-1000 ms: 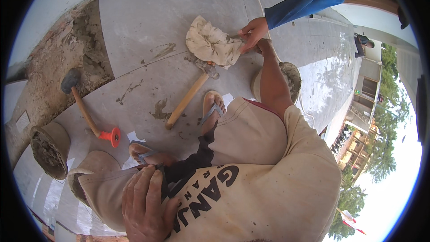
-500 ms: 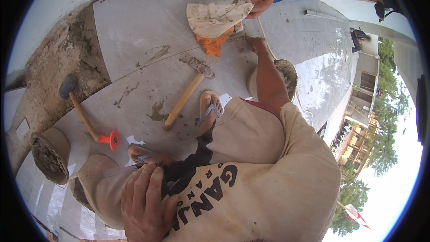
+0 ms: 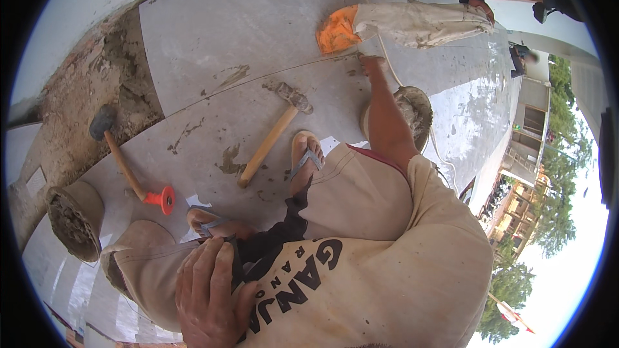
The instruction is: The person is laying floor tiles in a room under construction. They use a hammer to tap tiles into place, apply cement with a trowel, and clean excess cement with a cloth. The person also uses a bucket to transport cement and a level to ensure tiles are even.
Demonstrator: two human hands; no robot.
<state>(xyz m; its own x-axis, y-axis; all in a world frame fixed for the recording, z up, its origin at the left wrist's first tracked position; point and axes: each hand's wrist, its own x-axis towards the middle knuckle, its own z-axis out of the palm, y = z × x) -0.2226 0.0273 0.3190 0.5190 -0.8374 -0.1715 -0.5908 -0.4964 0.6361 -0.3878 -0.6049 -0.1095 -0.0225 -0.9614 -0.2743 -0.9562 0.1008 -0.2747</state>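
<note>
My left hand (image 3: 213, 290) lies flat over my left thigh, beside the knee, its fingers stretched out and holding nothing. My right arm reaches far forward over the grey tiles. My right hand (image 3: 374, 64) is low, near the seam between two large tiles and just below a long, muddy cream cloth (image 3: 422, 22). The right fingers are too small and foreshortened to read. An orange piece (image 3: 338, 29) forms the cloth's left end, and a co-worker's hand (image 3: 482, 9) is at its right end. A wooden-handled hammer (image 3: 274, 135) lies on the tile in front of my feet.
A black-headed mallet (image 3: 116, 151) lies at left, by a red-orange spool (image 3: 161, 200). Mortar buckets stand at left (image 3: 87, 212) and beside my right arm (image 3: 422, 113). An untiled strip (image 3: 103, 90) runs along the wall. A pale cord (image 3: 387, 58) crosses the tiles.
The cream cloth and its orange end have shifted right and now lie stretched out lengthwise. The co-worker's hand has moved right with it. My left hand stays on my thigh.
</note>
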